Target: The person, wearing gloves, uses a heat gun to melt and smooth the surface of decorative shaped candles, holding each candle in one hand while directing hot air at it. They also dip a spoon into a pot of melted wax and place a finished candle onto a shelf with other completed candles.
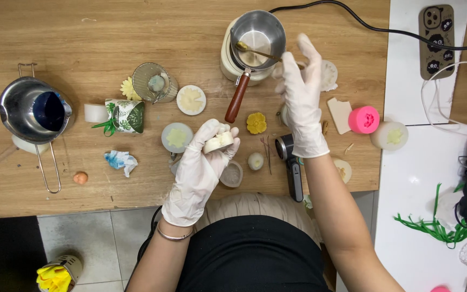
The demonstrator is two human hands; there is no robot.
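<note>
Head view looks down on a wooden counter (82, 32), its near edge just behind both gloved hands. Left hand (198, 170) grips a round white mould (218, 142) above that edge. Right hand (301, 105) pinches a spoon (255, 51) reaching into a steel pot (258, 32) with a wooden handle; fingers elsewhere spread. Open wood lies far left, top. A heat gun (290, 162) is partly hidden by the right wrist. Yellow wax flower (256, 123) sits between the hands.
</note>
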